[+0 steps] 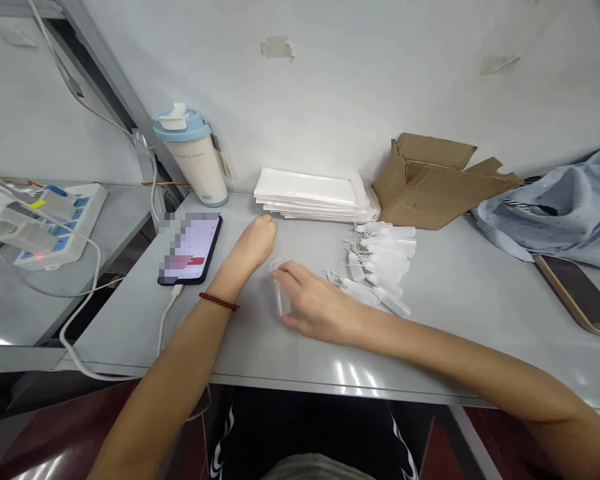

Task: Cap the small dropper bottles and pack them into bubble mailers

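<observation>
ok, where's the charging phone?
Head view: the phone lies left on the table, just left of the left hand, in front of the blue-lidded cup.

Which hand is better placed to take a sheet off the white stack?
Probably left: the left hand sits right by the white stack, while the right hand is farther back, holding a small clear bottle.
</observation>
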A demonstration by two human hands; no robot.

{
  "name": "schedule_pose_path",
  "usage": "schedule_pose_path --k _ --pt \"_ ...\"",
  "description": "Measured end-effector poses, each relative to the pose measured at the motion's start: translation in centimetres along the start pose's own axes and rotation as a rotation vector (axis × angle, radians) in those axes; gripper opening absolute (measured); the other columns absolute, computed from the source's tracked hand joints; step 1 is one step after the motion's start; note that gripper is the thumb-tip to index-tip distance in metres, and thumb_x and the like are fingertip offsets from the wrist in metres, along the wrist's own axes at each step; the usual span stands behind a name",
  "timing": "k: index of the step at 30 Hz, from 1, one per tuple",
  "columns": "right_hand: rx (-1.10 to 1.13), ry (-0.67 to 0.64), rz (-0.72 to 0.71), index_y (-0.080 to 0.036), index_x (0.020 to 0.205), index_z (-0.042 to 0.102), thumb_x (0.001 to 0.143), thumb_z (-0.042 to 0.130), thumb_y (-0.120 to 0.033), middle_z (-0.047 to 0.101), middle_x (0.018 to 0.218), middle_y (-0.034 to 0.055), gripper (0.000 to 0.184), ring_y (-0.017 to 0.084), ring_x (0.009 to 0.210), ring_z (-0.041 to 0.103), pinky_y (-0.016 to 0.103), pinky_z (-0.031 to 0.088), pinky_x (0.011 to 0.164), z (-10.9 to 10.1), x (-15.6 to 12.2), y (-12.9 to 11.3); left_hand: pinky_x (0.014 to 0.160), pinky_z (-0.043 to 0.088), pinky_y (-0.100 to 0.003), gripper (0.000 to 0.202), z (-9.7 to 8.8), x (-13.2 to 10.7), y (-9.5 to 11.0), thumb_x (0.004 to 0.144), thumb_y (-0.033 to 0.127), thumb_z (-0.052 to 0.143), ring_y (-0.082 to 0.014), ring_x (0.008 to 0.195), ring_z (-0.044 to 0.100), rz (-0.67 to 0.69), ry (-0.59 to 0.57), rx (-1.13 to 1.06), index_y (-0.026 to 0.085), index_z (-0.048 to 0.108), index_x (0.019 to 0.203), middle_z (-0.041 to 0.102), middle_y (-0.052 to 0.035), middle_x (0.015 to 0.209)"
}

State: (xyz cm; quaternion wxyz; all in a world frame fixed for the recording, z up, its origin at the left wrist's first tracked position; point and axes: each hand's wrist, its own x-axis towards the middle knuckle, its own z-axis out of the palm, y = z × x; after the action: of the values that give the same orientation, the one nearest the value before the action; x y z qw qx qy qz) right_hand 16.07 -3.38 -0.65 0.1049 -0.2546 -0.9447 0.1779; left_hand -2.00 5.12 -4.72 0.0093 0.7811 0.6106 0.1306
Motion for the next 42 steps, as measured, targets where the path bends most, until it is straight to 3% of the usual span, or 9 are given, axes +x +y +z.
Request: schedule_pose_path --k 4,8,11,16,25,27,32,38,42 --pt "0.134 0.227 -0.006 -0.012 0.13 0.041 0.079 0.06 -0.013 0.046 0.121 0.0152 0.054 0.023 0.106 0.053 0.039 0.052 0.086 -2.1 -4.3 3.3 0.084 0.049 -0.039 0.028 -1.0 -0.8 0.7 0.086 0.004 0.04 -0.0256 0.093 0.062 -0.033 -0.054 0.057 0.008 0.066 0.095 0.064 -0.0158 0.102" --pt "0.174 0.498 0.139 -0.022 0.123 0.05 0.077 0.066 -0.016 0.049 0.121 0.0104 0.05 0.023 0.107 0.053 0.037 0.054 0.082 -3.1 -7.7 5.7 0.085 0.048 -0.036 0.034 -1.6 -2.1 1.8 0.081 0.005 0.039 -0.0253 0.093 0.063 -0.004 -0.117 0.052 0.01 0.069 0.097 0.066 -0.0137 0.099" --pt "0.165 0.599 0.22 -0.022 0.122 0.053 0.076 0.068 -0.015 0.055 0.12 0.0093 0.049 0.022 0.103 0.057 0.035 0.056 0.078 -3.5 -8.8 6.6 0.085 0.048 -0.033 0.037 -1.8 -2.9 2.9 0.079 0.005 0.038 -0.023 0.092 0.063 0.016 -0.163 0.026 0.012 0.068 0.1 0.066 -0.0107 0.1" --pt "0.095 0.62 0.186 -0.022 0.128 0.049 0.08 0.065 -0.013 0.058 0.122 0.0096 0.052 0.021 0.101 0.061 0.035 0.057 0.079 -3.4 -9.1 6.8 0.076 0.049 -0.035 0.035 -2.3 -3.7 3.7 0.077 0.006 0.039 -0.0241 0.084 0.064 -0.005 -0.198 0.017 0.012 0.067 0.098 0.064 -0.0111 0.099" --pt "0.109 0.519 0.072 -0.024 0.134 0.043 0.087 0.055 -0.014 0.054 0.116 0.0096 0.05 0.019 0.102 0.058 0.034 0.057 0.08 -2.5 -8.8 5.8 0.063 0.046 -0.034 0.019 -2.9 -4.3 4.5 0.083 0.016 0.043 -0.0236 0.07 0.062 0.042 -0.197 -0.015 0.018 0.06 0.075 0.063 -0.0088 0.078" --pt "0.104 0.511 0.052 -0.022 0.133 0.045 0.086 0.055 -0.01 0.054 0.113 0.0098 0.05 0.018 0.101 0.058 0.034 0.056 0.082 -2.2 -8.8 5.7 0.063 0.048 -0.031 0.017 -3.7 -4.5 5.8 0.085 0.025 0.047 -0.0205 0.07 0.062 0.046 -0.2 -0.116 0.019 0.061 0.077 0.065 -0.0049 0.078" --pt "0.05 0.492 0.018 -0.023 0.133 0.045 0.086 0.05 -0.006 0.052 0.113 0.01 0.05 0.018 0.105 0.056 0.035 0.055 0.084 -1.4 -8.8 5.9 0.059 0.05 -0.022 0.022 -5.7 -5.1 8.7 0.081 0.045 0.062 -0.0139 0.065 0.062 -0.074 -0.241 -0.783 0.023 0.065 0.078 0.067 0.0022 0.072" --pt "-0.037 0.52 0.002 -0.025 0.138 0.037 0.088 0.045 -0.004 0.049 0.12 0.011 0.055 0.018 0.102 0.056 0.037 0.055 0.084 -0.9 -8.7 5.9 0.054 0.049 -0.019 0.015 -5.7 -5.3 9.2 0.078 0.036 0.068 -0.01 0.058 0.057 -0.129 -0.176 -1.103 0.022 0.064 0.074 0.061 0.0038 0.066" --pt "-0.011 0.53 -0.008 -0.025 0.14 0.034 0.088 0.044 -0.004 0.045 0.128 0.0133 0.057 0.018 0.098 0.057 0.038 0.056 0.083 -1.0 -8.7 5.6 0.055 0.051 -0.021 0.008 -5.7 -5.5 9.4 0.083 0.03 0.064 -0.0101 0.063 0.059 -0.054 -0.167 -1.297 0.023 0.066 0.081 0.067 0.0006 0.089"
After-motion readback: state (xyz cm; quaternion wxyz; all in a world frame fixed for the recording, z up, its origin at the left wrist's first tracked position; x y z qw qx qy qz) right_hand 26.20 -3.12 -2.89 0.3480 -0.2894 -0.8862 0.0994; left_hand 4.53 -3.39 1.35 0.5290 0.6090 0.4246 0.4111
